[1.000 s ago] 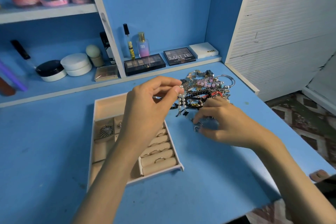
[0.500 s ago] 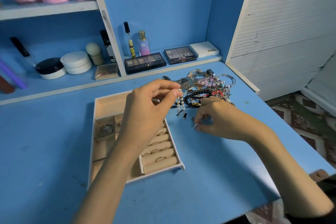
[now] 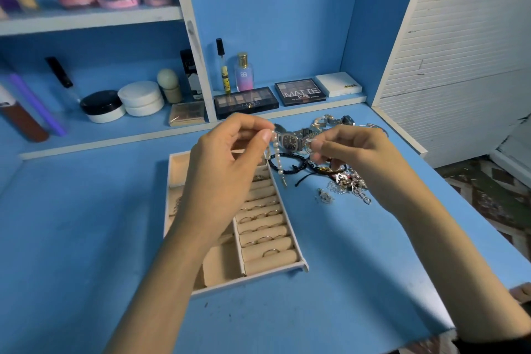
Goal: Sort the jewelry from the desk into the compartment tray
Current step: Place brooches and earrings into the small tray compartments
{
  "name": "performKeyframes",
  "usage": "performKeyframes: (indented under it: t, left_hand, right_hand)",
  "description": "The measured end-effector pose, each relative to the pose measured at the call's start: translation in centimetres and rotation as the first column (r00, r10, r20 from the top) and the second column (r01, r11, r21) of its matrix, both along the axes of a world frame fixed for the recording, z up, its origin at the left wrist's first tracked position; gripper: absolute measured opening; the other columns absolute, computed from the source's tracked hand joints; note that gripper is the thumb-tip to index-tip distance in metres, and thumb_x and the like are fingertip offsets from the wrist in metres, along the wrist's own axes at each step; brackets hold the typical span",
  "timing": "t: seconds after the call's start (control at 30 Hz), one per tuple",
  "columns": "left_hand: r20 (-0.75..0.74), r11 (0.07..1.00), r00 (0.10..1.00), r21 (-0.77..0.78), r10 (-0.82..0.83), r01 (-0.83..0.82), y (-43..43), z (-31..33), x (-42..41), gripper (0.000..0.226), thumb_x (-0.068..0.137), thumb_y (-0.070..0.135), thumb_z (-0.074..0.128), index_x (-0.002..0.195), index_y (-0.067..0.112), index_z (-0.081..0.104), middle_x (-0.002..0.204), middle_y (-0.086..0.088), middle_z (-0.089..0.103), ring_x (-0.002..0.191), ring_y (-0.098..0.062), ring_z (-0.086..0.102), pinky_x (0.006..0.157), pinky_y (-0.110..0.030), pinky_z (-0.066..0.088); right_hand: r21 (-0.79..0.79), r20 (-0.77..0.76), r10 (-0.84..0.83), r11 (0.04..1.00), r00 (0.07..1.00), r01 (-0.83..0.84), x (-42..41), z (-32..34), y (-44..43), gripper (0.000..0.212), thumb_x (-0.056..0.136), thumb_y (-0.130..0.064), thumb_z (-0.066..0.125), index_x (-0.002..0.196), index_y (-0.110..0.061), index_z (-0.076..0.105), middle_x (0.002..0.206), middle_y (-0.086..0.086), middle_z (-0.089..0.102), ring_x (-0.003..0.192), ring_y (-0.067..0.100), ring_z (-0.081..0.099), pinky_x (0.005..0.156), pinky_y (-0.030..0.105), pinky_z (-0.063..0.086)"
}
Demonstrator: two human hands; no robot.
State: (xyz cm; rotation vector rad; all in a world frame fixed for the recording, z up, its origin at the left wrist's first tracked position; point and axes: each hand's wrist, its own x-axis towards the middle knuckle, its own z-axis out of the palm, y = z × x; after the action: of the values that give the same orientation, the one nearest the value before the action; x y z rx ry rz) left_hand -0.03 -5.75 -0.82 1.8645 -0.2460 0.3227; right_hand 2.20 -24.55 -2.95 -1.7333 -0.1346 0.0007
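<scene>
L hand pinches white pearl strand, R hand a small silver bit; gold rings in beige compartment tray, tangled jewelry pile mid-frame unsorted.

Blue all over: the worktop and the back wall are the same bright blue. The tray is beige inside with a white rim, and its beige rolls carry thin gold rings. The pearl strand is white. The small piece is silver. The watch is silver with a dark face, and the bead bracelet is black. The pile glints silver. Along the far edge sit a black palette of brown squares, a black MATTE palette lettered in white, and a white box. The bottle fades pink to blue under a gold cap. The floor is patterned green and dark red.
</scene>
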Motion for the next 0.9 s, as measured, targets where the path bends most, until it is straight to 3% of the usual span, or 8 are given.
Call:
performKeyframes:
  t: [0.1,0.27,0.43,0.57,0.67,0.77,0.9]
  left_hand:
    - [0.002,0.999,1.0,-0.049,-0.007,0.007,0.9,0.5,-0.3,0.011,0.09,0.016,0.054,0.091,0.023,0.062,0.085,0.007,0.071,0.08,-0.003,0.065,0.069,-0.017,0.052]
    - [0.016,0.994,0.999,-0.105,0.032,-0.03,3.0,0.9,-0.9,0.01,0.09,0.013,0.053,0.092,0.018,0.062,0.08,0.004,0.072,0.077,-0.006,0.067,0.065,-0.02,0.054]
    - [-0.001,0.99,0.996,-0.115,0.087,-0.087,5.8,0.6,-1.5,0.013,0.09,0.013,0.054,0.087,0.023,0.062,0.08,0.002,0.072,0.075,-0.014,0.068,0.065,-0.025,0.054]
    - [-0.021,0.985,0.993,-0.126,0.12,-0.122,7.2,0.1,-2.0,0.013,0.09,0.012,0.054,0.085,0.021,0.062,0.078,-0.001,0.071,0.073,-0.017,0.067,0.066,-0.028,0.055]
    - [-0.032,0.981,0.99,-0.134,0.138,-0.141,7.9,-0.2,-2.3,0.014,0.089,0.01,0.054,0.083,0.021,0.061,0.076,-0.002,0.071,0.072,-0.017,0.067,0.067,-0.028,0.055]
    - [-0.04,0.981,0.988,-0.126,0.146,-0.15,8.5,-0.4,-2.5,0.015,0.089,0.01,0.054,0.083,0.022,0.062,0.076,-0.001,0.071,0.07,-0.013,0.067,0.065,-0.024,0.054]
    - [-0.05,0.977,0.985,-0.125,0.168,-0.173,9.3,-0.8,-2.7,0.014,0.089,0.01,0.055,0.083,0.021,0.063,0.076,-0.001,0.072,0.07,-0.014,0.067,0.07,-0.03,0.055]
  right_hand:
    - [0.027,-0.015,0.015,1.0,1.0,-0.014,0.2,0.2,1.3,0.009,0.082,-0.018,0.067,0.078,-0.011,0.068,0.069,0.004,0.068,0.068,0.012,0.059,0.064,0.024,0.042]
    - [0.006,-0.026,0.079,0.997,0.997,-0.079,0.8,-0.3,4.4,0.015,0.085,-0.015,0.064,0.072,-0.01,0.07,0.07,0.008,0.068,0.064,0.01,0.059,0.058,0.02,0.042]
    - [-0.159,0.005,0.122,0.98,0.993,-0.12,1.5,-1.6,8.7,0.011,0.083,-0.017,0.067,0.076,-0.012,0.072,0.067,0.0,0.068,0.059,0.003,0.059,0.053,0.012,0.04]
    - [-0.519,0.167,0.194,0.851,0.967,-0.081,2.1,-2.8,11.3,0.01,0.082,-0.021,0.066,0.082,-0.016,0.075,0.066,-0.011,0.055,0.066,0.007,0.051,0.057,0.014,0.035]
    - [-0.7,0.271,0.282,0.714,0.92,-0.013,2.2,-3.4,12.6,0.014,0.083,-0.022,0.063,0.087,-0.017,0.076,0.071,-0.01,0.047,0.086,0.02,0.043,0.074,0.024,0.03]
    - [-0.786,0.311,0.314,0.616,0.897,0.057,2.1,-3.7,13.2,0.018,0.084,-0.024,0.061,0.092,-0.017,0.075,0.09,0.003,0.054,0.097,0.026,0.038,0.088,0.035,0.035]
    - [-0.789,0.381,0.316,0.601,0.869,0.127,2.2,-3.9,13.5,0.012,0.075,-0.02,0.066,0.079,-0.016,0.076,0.082,0.008,0.056,0.088,0.031,0.044,0.08,0.044,0.042]
